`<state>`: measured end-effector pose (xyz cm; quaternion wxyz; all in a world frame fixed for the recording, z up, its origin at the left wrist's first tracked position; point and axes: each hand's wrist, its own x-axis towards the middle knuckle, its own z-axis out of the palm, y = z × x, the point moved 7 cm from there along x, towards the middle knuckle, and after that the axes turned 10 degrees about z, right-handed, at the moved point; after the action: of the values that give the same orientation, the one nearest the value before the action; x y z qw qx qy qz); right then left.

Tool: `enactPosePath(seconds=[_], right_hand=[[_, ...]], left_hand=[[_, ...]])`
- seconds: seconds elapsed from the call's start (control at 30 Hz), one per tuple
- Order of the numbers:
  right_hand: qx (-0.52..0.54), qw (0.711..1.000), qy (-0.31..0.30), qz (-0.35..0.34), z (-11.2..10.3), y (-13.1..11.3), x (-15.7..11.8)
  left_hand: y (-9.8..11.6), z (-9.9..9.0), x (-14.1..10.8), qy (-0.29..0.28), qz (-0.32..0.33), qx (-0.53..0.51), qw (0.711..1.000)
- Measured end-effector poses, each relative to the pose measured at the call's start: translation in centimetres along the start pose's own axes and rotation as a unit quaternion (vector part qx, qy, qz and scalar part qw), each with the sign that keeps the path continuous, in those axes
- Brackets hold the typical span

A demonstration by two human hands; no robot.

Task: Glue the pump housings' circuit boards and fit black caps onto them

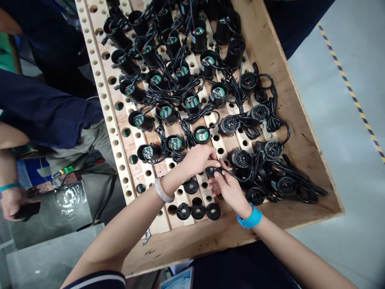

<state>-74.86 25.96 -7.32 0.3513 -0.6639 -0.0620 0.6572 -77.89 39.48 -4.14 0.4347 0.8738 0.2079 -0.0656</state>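
Note:
Near the front of the wooden crate, my left hand [200, 158] is closed, with thumb and finger pinching a black cable [233, 175]. Close against it, my right hand [230, 190] is curled around a black cylindrical unit [211, 171], mostly hidden by my fingers. The cable runs from between my hands to a coiled bundle on the right. Just below my hands lie several round black caps [197, 211]. Beyond them stand rows of black cylindrical housings [201, 135] with green circuit boards showing in their open tops.
Units with slotted grille covers [273, 149] and coiled cables fill the right side of the crate. Perforated wooden strips [116, 142] line its floor, and a raised wooden wall [296, 100] edges it. A co-worker's hand [15, 202] holds a dark object at the left.

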Motion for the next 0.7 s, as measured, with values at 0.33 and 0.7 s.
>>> enactPosePath(seconds=[0.33,0.7], right_hand=[[0.100,0.994,0.006,0.040,-0.1,-0.2,-0.3],[0.129,0.990,0.015,0.054,0.0,-0.4,-0.2]], left_hand=[[-0.9,-0.2,0.2,-0.027,-0.025,-0.078,0.996],[-0.7,-0.5,0.6,-0.058,-0.070,-0.054,0.994]])
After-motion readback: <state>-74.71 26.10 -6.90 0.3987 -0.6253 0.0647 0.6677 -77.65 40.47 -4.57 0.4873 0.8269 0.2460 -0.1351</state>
